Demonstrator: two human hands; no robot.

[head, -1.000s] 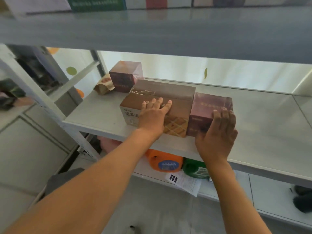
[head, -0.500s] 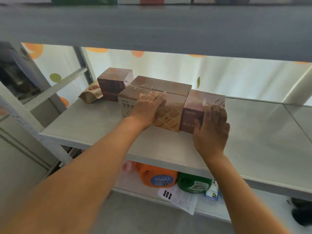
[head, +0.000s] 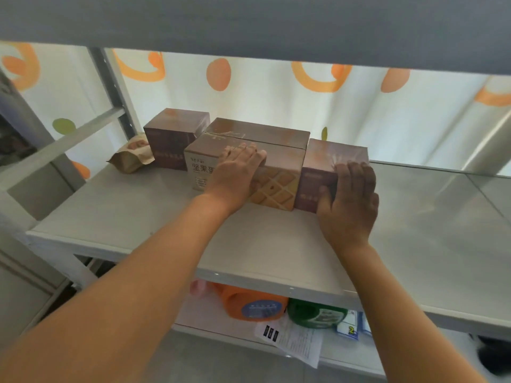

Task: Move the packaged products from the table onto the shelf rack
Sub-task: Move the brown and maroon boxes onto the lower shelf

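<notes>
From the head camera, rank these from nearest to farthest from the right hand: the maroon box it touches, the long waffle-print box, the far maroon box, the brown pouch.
1. Maroon box: under the right hand, right end of the row.
2. Long waffle-print box: just left, under the left hand.
3. Far maroon box: behind and left.
4. Brown pouch: leftmost, near the rack post.

Long box (head: 279, 186): brown, waffle print, flat on shelf (head: 138, 217).
Right box (head: 329, 161): maroon, touching it.
Left box (head: 174, 134): maroon, behind.
Pouch (head: 130, 156): brown, leftmost.
</notes>
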